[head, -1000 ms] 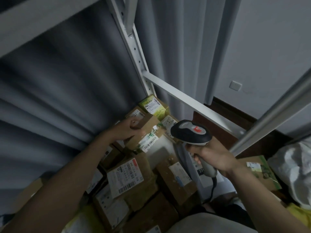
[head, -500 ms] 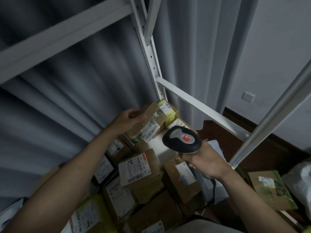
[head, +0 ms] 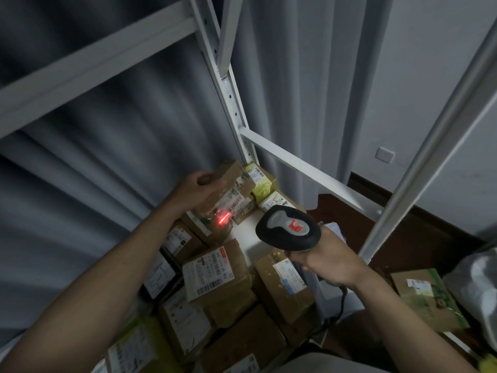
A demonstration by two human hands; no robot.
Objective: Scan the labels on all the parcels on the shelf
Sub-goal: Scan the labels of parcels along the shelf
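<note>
My left hand [head: 195, 185] grips a small brown cardboard parcel [head: 226, 184] lifted and tilted above the pile at the back of the shelf. Its white barcode label [head: 233, 203] faces the scanner. My right hand [head: 326, 258] grips the handle of a black and grey barcode scanner [head: 289, 230] with a red sticker on top. A red scan line [head: 223, 218] glows just below the label, at the parcel's lower edge. Several labelled brown parcels [head: 217, 273] lie packed on the shelf beneath both arms.
White metal shelf posts [head: 228, 95] and a cross rail [head: 309, 172] frame the bay, with grey curtain behind. A green-printed box [head: 427, 297] and a grey plastic bag [head: 478, 286] sit at the right. The scanner cable [head: 340, 305] hangs below my right hand.
My left hand has raised the brown parcel off the pile and tilted its label toward the scanner. The scanner has moved up toward it and its red line now shines.
</note>
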